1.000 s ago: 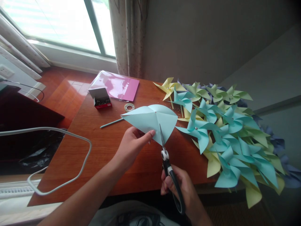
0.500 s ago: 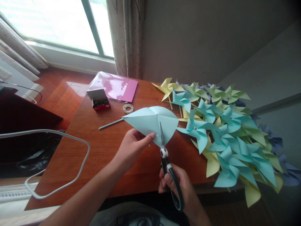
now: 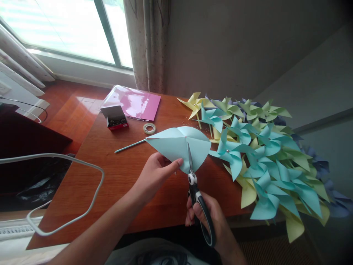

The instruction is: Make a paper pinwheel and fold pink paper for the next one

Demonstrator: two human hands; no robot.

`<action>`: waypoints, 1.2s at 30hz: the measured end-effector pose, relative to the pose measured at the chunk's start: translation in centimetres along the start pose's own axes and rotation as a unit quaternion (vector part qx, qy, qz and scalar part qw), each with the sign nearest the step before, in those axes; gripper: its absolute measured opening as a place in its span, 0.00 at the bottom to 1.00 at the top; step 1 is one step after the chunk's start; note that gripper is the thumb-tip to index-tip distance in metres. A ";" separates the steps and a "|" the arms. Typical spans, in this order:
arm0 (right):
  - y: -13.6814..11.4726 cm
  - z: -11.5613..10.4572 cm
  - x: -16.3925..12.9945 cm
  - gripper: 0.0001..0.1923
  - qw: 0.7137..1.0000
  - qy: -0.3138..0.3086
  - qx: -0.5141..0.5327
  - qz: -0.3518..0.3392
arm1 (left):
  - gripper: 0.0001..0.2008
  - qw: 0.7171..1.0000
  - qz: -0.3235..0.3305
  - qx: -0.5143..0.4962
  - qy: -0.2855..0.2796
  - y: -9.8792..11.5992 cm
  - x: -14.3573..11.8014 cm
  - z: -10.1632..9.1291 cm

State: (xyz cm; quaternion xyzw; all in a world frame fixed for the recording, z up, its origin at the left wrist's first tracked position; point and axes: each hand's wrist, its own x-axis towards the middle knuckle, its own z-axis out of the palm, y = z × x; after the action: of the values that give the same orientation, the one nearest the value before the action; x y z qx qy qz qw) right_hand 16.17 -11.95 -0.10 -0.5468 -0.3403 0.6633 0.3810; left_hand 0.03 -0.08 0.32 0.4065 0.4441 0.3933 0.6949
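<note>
Held above the tabletop (image 3: 116, 173), the creased light-blue paper square (image 3: 179, 145) is pinched at its near edge by the left hand (image 3: 154, 175) while the right hand (image 3: 209, 217), closed around the scissors (image 3: 197, 195), cuts along a diagonal fold, a cut that probably should stop short of the centre.

No writing can be read anywhere — no labels, numbers or signs.

Pinwheel pile (image 3: 259, 162), pink folder (image 3: 132, 103), tape roll (image 3: 149, 128), pin box (image 3: 114, 117)

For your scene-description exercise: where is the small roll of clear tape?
The small roll of clear tape lies on the brown wooden table, just right of the open red box, below the glossy pink sheet.
</note>
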 end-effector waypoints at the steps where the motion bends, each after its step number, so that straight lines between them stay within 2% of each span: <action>1: 0.1 0.0 0.0 0.27 1.000 0.001 0.004 -0.002 | 0.13 1.000 0.001 -0.002 0.001 0.0 0.0 0.0; 36: 0.9 0.6 0.5 0.25 0.999 0.035 -0.006 -0.013 | 0.11 0.999 0.015 -0.034 0.029 0.3 -0.1 0.3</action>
State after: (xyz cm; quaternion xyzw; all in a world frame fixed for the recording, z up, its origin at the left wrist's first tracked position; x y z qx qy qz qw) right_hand 15.37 -12.00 -0.98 -0.5670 -0.3379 0.6369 0.3983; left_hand 0.21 -0.15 0.69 0.3780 0.4439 0.4304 0.6891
